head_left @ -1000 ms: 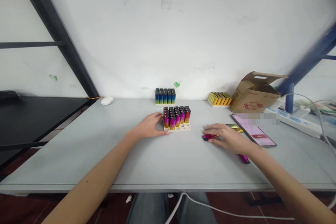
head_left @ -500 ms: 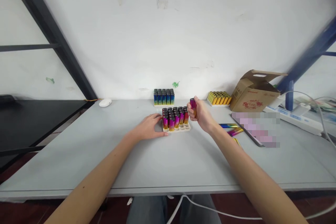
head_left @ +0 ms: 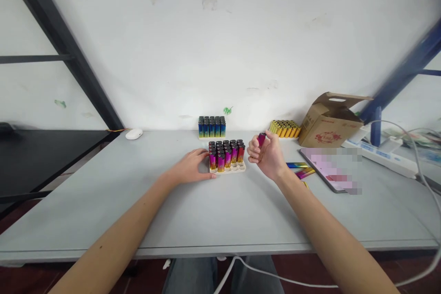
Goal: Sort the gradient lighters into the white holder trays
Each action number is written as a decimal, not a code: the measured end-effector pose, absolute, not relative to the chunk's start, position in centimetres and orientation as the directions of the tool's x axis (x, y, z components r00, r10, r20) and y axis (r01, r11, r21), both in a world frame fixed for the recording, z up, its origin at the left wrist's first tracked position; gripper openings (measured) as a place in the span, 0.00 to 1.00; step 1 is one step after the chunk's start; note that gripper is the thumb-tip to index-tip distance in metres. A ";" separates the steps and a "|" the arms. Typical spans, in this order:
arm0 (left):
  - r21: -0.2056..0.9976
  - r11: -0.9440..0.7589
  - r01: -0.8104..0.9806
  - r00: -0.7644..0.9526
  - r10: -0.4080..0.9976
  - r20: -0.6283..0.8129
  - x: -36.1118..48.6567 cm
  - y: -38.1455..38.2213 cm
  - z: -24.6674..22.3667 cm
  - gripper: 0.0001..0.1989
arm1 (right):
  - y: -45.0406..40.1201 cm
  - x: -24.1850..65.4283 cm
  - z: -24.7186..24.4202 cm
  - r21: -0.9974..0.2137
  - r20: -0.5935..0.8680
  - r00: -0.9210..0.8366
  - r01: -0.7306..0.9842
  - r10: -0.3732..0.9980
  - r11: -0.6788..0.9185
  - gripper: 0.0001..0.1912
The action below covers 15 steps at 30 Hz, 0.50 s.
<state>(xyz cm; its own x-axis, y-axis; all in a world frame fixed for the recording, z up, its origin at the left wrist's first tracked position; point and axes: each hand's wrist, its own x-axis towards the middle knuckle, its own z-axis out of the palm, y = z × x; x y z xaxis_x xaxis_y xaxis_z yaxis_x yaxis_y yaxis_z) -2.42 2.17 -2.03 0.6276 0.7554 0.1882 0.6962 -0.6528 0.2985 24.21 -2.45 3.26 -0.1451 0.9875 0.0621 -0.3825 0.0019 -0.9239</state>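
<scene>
A white tray (head_left: 230,171) with holes holds rows of upright purple-and-gold lighter-shaped cases (head_left: 221,161) with black tops; several holes along its front right show bare. My left hand (head_left: 193,165) is curled round the tray's left end, with the thumb along the front edge and the fingers at the side. Just right of the tray, my right hand (head_left: 268,152) is raised, its fingers closed round one purple lighter-shaped case (head_left: 262,138). The black top of that case shows above the fist, and its lower part is hidden in the palm.
Blue-and-yellow cases (head_left: 211,128) stand in a tray by the wall, yellow ones (head_left: 285,128) farther right. Beside an open cardboard box (head_left: 330,131) lies a power strip (head_left: 382,157). Loose cases (head_left: 305,173) and a partly blurred tablet-like slab (head_left: 330,172) lie right. A white oval object (head_left: 134,134) sits left.
My right hand has moved slightly right, away from the tray, and turned so more of the palm side shows, still gripping the case. My left hand stays at the tray; the view shifted slightly.
</scene>
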 end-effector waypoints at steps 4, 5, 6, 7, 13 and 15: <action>0.299 -0.658 0.691 0.632 0.751 0.190 -2.4 2.3 -2.1 0.39 | -2.7 23.8 3.2 -0.939 0.041 -0.173 -0.344 0.984 -0.021 0.26; 0.298 -0.658 0.691 0.633 0.751 0.189 -2.4 2.3 -2.1 0.39 | -2.7 23.8 3.2 -0.944 0.043 -0.185 -0.330 0.982 -0.021 0.26; 0.298 -0.659 0.691 0.634 0.750 0.190 -2.4 2.3 -2.1 0.38 | -2.7 23.9 3.2 -0.951 0.052 -0.206 -0.308 0.977 -0.014 0.26; 0.297 -0.661 0.690 0.635 0.749 0.191 -2.4 2.3 -2.1 0.38 | -2.7 24.0 3.2 -0.960 0.072 -0.229 -0.279 0.971 0.005 0.27; 0.302 -0.669 0.679 0.640 0.741 0.202 -2.3 2.2 -1.9 0.37 | -3.1 24.6 3.1 -0.927 0.347 -0.254 0.055 0.903 0.372 0.17; 0.304 -0.671 0.676 0.642 0.739 0.204 -2.3 2.2 -1.9 0.37 | -3.2 24.7 3.0 -0.822 0.456 -0.246 0.252 0.855 0.511 0.15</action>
